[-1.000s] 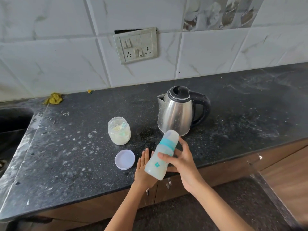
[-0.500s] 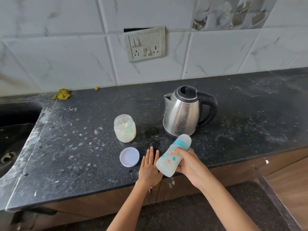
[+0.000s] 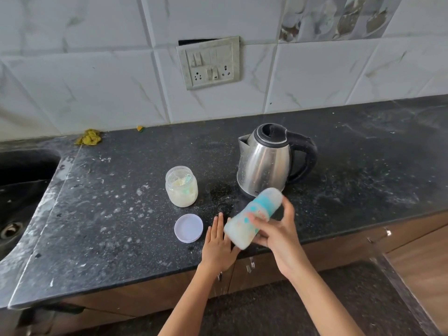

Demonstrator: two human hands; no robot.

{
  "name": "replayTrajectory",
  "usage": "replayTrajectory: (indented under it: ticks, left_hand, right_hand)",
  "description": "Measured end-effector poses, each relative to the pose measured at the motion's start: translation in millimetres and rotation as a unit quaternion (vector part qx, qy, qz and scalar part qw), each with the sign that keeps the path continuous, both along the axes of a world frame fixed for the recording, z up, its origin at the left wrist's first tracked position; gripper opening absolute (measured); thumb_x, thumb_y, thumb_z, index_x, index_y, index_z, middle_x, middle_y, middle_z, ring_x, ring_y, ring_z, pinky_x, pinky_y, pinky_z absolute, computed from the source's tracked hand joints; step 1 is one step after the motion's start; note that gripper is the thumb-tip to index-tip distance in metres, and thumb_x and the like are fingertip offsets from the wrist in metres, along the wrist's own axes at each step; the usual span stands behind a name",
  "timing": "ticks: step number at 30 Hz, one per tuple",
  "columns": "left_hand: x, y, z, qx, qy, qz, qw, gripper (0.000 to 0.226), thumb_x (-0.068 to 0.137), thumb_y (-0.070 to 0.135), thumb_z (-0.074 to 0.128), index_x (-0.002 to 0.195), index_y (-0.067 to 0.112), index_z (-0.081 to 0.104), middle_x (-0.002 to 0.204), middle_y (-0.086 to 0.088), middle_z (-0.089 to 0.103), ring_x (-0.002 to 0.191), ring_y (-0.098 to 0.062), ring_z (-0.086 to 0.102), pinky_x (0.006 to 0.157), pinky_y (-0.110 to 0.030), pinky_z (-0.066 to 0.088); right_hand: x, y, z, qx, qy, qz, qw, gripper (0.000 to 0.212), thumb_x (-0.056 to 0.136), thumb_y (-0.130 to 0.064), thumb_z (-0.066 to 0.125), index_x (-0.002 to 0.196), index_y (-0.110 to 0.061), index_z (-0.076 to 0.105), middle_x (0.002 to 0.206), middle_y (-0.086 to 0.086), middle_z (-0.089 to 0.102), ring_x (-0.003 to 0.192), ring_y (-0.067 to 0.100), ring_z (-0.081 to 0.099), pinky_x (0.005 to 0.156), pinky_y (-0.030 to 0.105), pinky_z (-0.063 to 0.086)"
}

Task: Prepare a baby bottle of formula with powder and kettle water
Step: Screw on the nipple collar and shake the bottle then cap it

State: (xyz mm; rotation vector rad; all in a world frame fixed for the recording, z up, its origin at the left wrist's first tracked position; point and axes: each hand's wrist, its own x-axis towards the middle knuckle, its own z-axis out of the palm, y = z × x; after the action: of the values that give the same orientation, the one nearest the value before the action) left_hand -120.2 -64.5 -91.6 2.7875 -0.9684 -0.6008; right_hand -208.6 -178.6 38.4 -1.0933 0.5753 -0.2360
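My right hand (image 3: 276, 232) grips a capped baby bottle (image 3: 252, 218) with a teal collar, tilted with its top up and to the right above the counter's front edge; it is blurred and milky inside. Beside it my left hand (image 3: 219, 243) lies flat, palm down, fingers apart, on the dark counter (image 3: 109, 214). An open jar of pale formula powder (image 3: 181, 186) with a scoop inside stands behind my left hand. Its round white lid (image 3: 188, 227) lies on the counter left of my left hand. The steel kettle (image 3: 266, 160) with a black handle stands behind the bottle.
A black sink (image 3: 21, 190) is sunk into the counter at the far left. A yellow cloth scrap (image 3: 89, 137) lies by the tiled wall. A switch and socket plate (image 3: 209, 63) hangs on the wall. Wooden cabinet fronts (image 3: 363, 241) run below the counter edge.
The bottle in my right hand has shifted up and down and changed tilt across the frames, blurred now. My left hand stays flat on the counter. The camera view has shifted slightly.
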Motion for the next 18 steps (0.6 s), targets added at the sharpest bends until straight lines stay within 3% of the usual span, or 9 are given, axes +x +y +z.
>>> replayTrajectory:
  ticks: [2,4,5,6,7,9,13,16,18]
  left_hand:
    - [-3,0,2,-0.025,0.001,0.012,1.000,0.106,0.067,0.079,-0.021,0.150,0.013,-0.015,0.151,-0.005,-0.028,0.141,-0.020,-0.024,0.118,-0.038,-0.007]
    - [-1,1,3,-0.013,-0.025,0.001,1.000,0.087,0.086,0.064,0.013,0.151,0.007,0.007,0.158,-0.015,0.002,0.147,-0.028,0.008,0.117,-0.041,0.018]
    - [-1,3,4,-0.026,0.000,0.015,1.000,0.080,0.086,0.056,0.026,0.147,0.003,0.022,0.154,-0.019,0.026,0.141,-0.033,0.032,0.110,-0.043,0.034]
    - [0,2,0,-0.063,-0.020,0.032,0.997,0.076,0.086,0.052,0.032,0.143,0.003,0.029,0.149,-0.020,0.035,0.136,-0.033,0.042,0.104,-0.044,0.041]
    - [0,0,2,-0.056,-0.006,0.028,0.998,0.075,0.089,0.050,0.033,0.147,0.003,0.022,0.154,-0.017,0.026,0.141,-0.031,0.032,0.109,-0.042,0.035]
    - [-2,2,5,-0.035,-0.004,0.010,0.999,0.075,0.097,0.050,0.028,0.152,0.012,-0.005,0.156,-0.007,-0.014,0.146,-0.021,-0.009,0.119,-0.039,0.006]
    - [4,7,-9,-0.046,-0.052,-0.018,0.997,0.070,0.095,0.051,0.007,0.153,0.010,0.006,0.158,-0.011,-0.007,0.148,-0.031,0.004,0.116,-0.043,0.017]
    - [1,5,-7,-0.026,-0.019,-0.019,0.999,0.079,0.088,0.062,0.003,0.151,0.015,-0.010,0.152,-0.004,-0.026,0.147,-0.027,-0.015,0.119,-0.040,-0.004]
    - [-1,2,-7,-0.034,-0.007,0.000,0.999,0.077,0.093,0.060,0.013,0.152,0.014,-0.006,0.149,-0.003,-0.024,0.146,-0.023,-0.012,0.119,-0.039,0.000]
  right_hand:
    - [1,-4,0,0.029,-0.012,-0.049,0.998,0.078,0.078,-0.002,0.073,0.137,-0.034,0.032,0.112,0.008,0.066,0.091,0.022,0.073,0.065,0.040,0.061]
    - [-4,1,2,0.009,0.003,0.030,1.000,0.080,0.074,-0.004,0.076,0.136,-0.033,0.034,0.109,0.010,0.070,0.094,0.025,0.073,0.065,0.041,0.060]
    - [-7,6,3,-0.003,0.011,0.069,0.998,0.084,0.069,-0.006,0.079,0.135,-0.032,0.035,0.108,0.013,0.071,0.095,0.026,0.073,0.064,0.041,0.060]
    - [-9,9,4,-0.009,0.011,0.077,0.997,0.086,0.066,-0.008,0.080,0.135,-0.032,0.035,0.108,0.014,0.070,0.096,0.026,0.072,0.064,0.041,0.060]
    - [-9,10,2,-0.007,0.004,0.052,0.999,0.085,0.066,-0.008,0.080,0.134,-0.032,0.035,0.109,0.014,0.070,0.095,0.025,0.072,0.064,0.041,0.060]
    - [-5,6,-2,0.014,-0.011,-0.019,1.000,0.082,0.073,-0.006,0.077,0.135,-0.032,0.032,0.109,0.010,0.069,0.095,0.024,0.073,0.065,0.040,0.060]
    - [-7,14,1,-0.008,0.012,0.067,0.998,0.087,0.067,-0.007,0.081,0.136,-0.032,0.033,0.110,0.012,0.071,0.095,0.025,0.073,0.065,0.041,0.060]
    - [-4,12,-3,0.013,-0.005,-0.023,1.000,0.079,0.076,-0.002,0.076,0.136,-0.031,0.033,0.104,0.006,0.071,0.093,0.023,0.073,0.065,0.040,0.061]
    - [-2,8,-4,0.037,-0.006,-0.055,0.998,0.078,0.079,-0.004,0.074,0.138,-0.031,0.031,0.108,0.007,0.069,0.094,0.023,0.073,0.065,0.040,0.061]
